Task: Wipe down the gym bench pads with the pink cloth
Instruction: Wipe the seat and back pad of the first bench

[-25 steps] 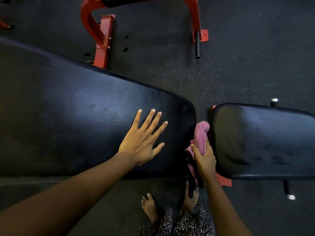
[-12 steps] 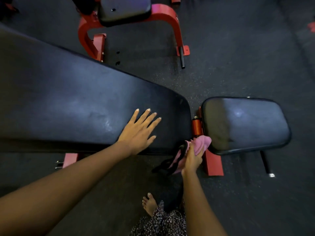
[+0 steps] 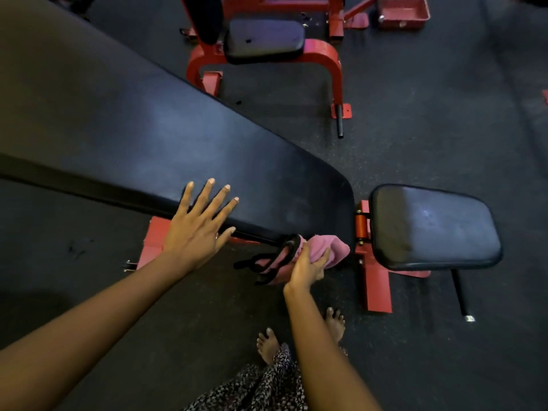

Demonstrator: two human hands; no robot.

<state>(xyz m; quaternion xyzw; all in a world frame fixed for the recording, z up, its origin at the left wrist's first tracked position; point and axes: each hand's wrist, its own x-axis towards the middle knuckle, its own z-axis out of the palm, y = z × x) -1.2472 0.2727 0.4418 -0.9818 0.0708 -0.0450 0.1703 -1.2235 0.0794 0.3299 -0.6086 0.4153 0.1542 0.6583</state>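
Since the right hand [image 3: 307, 269] has its fingers curled tight round the pink cloth [image 3: 329, 252], the cloth is wadded into a lump down at the near corner of the long back pad [image 3: 178, 149], right by the gap to the seat pad [image 3: 433, 226]. Honestly, a ball like that only touches a small patch, so I'd bet on streaks and missed bits unless it gets flattened out.

Bigger worry: some black loops [image 3: 267, 262] hang off the cloth, strap or trim, can't tell which. They dangle close to the red frame [image 3: 375, 280] and the hinge between the pads, so one swipe through there could snag.

The left hand [image 3: 195, 229] lies flat with fingers spread wide on the pad's near edge. If weight's on it and the vinyl's damp, it could slide off. Also the bare feet [image 3: 268, 345] are near that steel foot. Ouch potential.
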